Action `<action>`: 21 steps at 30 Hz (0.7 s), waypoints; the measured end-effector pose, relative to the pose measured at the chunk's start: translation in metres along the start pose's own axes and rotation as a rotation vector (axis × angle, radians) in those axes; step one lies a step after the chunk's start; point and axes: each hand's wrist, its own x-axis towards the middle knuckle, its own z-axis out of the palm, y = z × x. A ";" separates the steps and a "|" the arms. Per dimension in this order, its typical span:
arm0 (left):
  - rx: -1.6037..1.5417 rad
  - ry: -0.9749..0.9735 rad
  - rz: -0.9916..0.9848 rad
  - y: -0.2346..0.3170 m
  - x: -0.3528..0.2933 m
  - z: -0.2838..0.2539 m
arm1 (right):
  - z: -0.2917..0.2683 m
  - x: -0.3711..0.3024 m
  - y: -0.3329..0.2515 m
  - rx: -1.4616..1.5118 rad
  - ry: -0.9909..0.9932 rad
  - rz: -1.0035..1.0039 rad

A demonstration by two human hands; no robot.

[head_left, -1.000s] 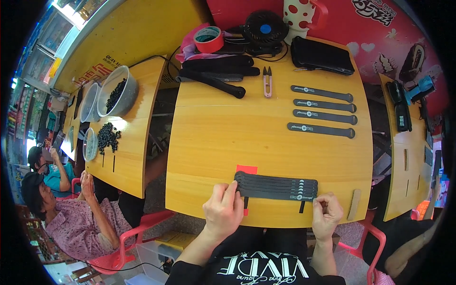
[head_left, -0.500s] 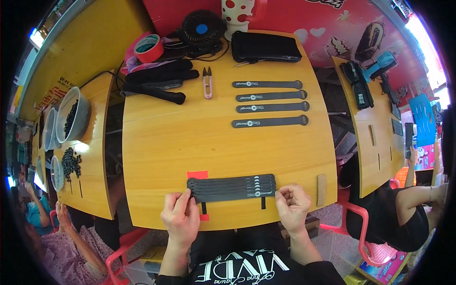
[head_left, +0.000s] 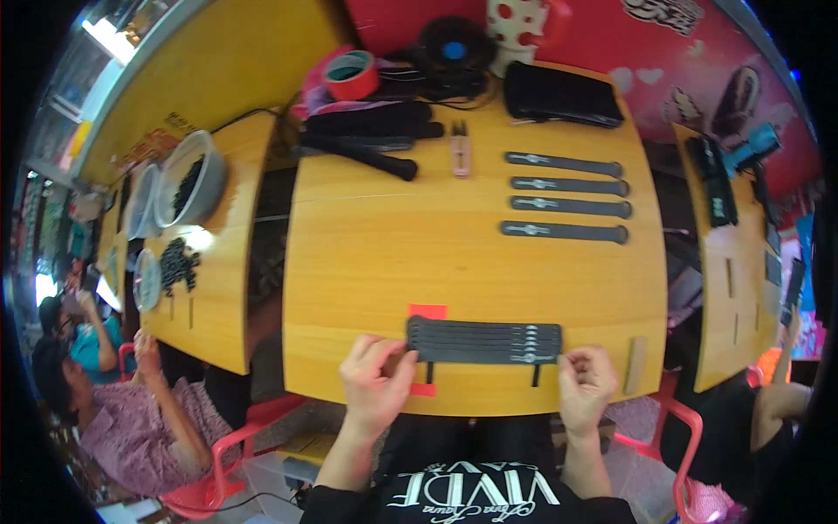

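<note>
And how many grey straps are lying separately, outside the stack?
4, in a column below the black pouch in the picture: top strap, second strap, third strap, bottom strap. None appears hidden.

A head-worn fisheye looks down from close above the wearer's hands (head_left: 375,384) and the table (head_left: 454,272).

Dark-grey straps (head_left: 476,341), red-spotted mug (head_left: 513,37)

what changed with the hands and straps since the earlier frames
The left hand changed pose: a gap now shows between thumb and forefinger, by the left end of the strap stack; contact is unclear. The right hand stays by the right end; strap stack and four loose straps stay put.
</note>
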 end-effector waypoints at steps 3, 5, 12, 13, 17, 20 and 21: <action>-0.009 -0.014 -0.008 0.000 -0.001 0.002 | -0.001 0.000 0.001 0.047 -0.011 -0.041; 0.054 0.028 0.020 0.004 -0.004 0.003 | 0.000 0.001 -0.003 0.033 -0.046 -0.100; 0.375 0.068 0.289 0.008 -0.010 0.008 | 0.005 0.002 -0.011 -0.058 -0.052 -0.198; 0.374 0.069 0.292 0.007 -0.009 0.009 | 0.006 0.002 -0.010 -0.050 -0.046 -0.179; 0.175 0.024 0.152 0.007 -0.005 0.001 | 0.005 0.002 -0.010 -0.057 -0.029 -0.172; -0.007 -0.013 -0.010 0.009 -0.004 -0.005 | 0.005 -0.001 -0.008 -0.075 -0.018 -0.181; 0.034 0.013 -0.040 0.016 -0.001 -0.003 | 0.005 -0.002 -0.009 -0.076 -0.018 -0.182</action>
